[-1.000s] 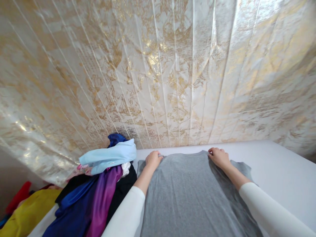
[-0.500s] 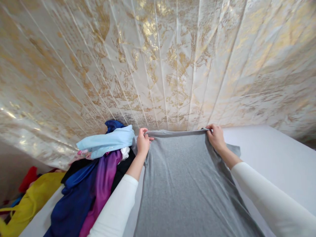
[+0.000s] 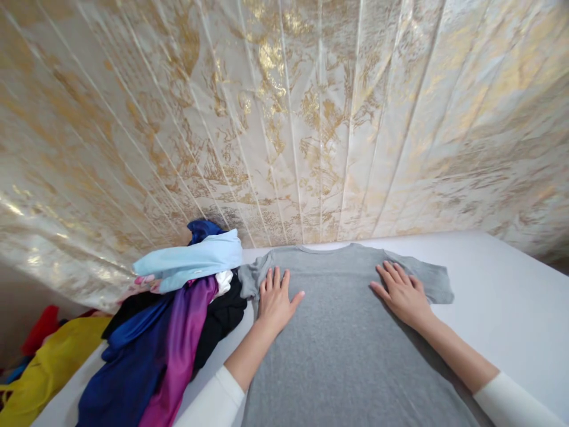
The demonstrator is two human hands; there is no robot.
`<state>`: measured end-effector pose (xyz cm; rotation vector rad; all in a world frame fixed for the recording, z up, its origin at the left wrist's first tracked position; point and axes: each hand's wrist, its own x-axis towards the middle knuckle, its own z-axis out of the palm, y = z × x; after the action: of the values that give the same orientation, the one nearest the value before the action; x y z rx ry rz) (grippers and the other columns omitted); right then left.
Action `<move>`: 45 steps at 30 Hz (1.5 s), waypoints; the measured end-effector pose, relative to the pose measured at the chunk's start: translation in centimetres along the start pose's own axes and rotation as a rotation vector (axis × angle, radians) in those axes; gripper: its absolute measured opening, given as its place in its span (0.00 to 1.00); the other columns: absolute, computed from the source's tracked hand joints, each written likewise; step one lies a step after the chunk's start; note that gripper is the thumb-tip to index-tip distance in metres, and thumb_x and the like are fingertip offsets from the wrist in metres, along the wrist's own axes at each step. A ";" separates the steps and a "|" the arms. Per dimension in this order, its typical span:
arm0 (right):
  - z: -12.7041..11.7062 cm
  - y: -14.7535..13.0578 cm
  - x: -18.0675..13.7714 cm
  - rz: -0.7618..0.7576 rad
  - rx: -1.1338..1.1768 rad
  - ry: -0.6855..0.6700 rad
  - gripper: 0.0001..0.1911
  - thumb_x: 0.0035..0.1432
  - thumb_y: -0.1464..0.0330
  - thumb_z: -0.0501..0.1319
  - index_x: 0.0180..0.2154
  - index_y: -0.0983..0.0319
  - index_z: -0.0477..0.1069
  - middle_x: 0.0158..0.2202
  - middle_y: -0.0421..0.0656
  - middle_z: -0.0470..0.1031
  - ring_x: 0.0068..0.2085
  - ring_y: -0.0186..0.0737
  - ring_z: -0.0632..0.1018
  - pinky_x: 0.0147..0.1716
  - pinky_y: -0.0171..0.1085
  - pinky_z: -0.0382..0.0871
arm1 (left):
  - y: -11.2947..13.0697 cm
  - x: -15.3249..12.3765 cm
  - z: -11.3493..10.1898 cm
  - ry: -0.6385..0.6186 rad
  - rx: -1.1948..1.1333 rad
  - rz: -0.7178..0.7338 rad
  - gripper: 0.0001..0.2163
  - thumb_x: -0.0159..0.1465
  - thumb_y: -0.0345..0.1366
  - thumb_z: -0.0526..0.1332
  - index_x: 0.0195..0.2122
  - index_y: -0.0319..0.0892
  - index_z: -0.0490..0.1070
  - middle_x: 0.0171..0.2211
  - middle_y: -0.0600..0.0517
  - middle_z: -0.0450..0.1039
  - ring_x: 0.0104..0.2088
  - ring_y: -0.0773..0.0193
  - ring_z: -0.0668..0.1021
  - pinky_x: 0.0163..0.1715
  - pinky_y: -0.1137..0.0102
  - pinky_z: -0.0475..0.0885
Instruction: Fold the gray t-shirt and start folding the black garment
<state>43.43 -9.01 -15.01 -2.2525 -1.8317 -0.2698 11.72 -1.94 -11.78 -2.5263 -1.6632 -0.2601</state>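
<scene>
A grey short-sleeved T-shirt [image 3: 338,332] lies spread on a white table, its neckline at the far edge and its lower part running out of view toward me. My left hand [image 3: 276,301] rests flat on the shirt's upper left, fingers spread and pointing away. On the upper right, near the sleeve, my right hand [image 3: 402,293] lies flat with its fingers apart. Neither hand grips anything. The right sleeve stretches out over the table, while the left sleeve is bunched against the clothes beside it.
Left of the shirt is a heap of clothes: a light blue garment [image 3: 191,258] on top, purple [image 3: 189,332] and dark blue [image 3: 127,373] ones below. A yellow garment [image 3: 57,362] lies farther left. Behind the white table [image 3: 502,320] hangs a gold-patterned curtain [image 3: 284,118].
Both hands have let go of the shirt's upper edge and now lie flat on it, nearer me. The shirt has come down flat, showing its neckline and sleeves.
</scene>
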 end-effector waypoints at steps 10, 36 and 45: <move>-1.8 -3.7 1.9 -0.225 0.066 -0.068 0.33 0.64 0.51 0.43 0.63 0.62 0.58 0.67 0.50 0.53 0.67 0.48 0.54 0.61 0.51 0.51 | 3.2 -0.8 -2.3 -0.023 -0.082 0.139 0.27 0.68 0.47 0.50 0.65 0.36 0.55 0.67 0.40 0.47 0.66 0.51 0.52 0.61 0.55 0.54; -5.0 -15.2 -2.3 -0.685 0.335 -0.295 0.33 0.64 0.53 0.51 0.65 0.57 0.52 0.69 0.47 0.45 0.68 0.47 0.49 0.63 0.50 0.48 | 1.3 -14.4 -1.1 0.084 -0.052 0.658 0.31 0.68 0.53 0.50 0.67 0.40 0.49 0.64 0.43 0.56 0.63 0.55 0.60 0.56 0.65 0.61; -2.7 -20.0 1.1 -0.588 0.313 -0.258 0.35 0.63 0.48 0.49 0.65 0.60 0.54 0.68 0.49 0.47 0.67 0.54 0.50 0.63 0.53 0.47 | 1.3 -15.1 -0.4 0.245 0.087 0.693 0.32 0.66 0.59 0.44 0.64 0.43 0.57 0.61 0.45 0.62 0.61 0.56 0.63 0.53 0.67 0.61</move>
<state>24.05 -4.82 -10.99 -1.5617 -2.4407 0.2168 7.03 -16.09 -14.45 -2.6785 -0.6388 -0.3904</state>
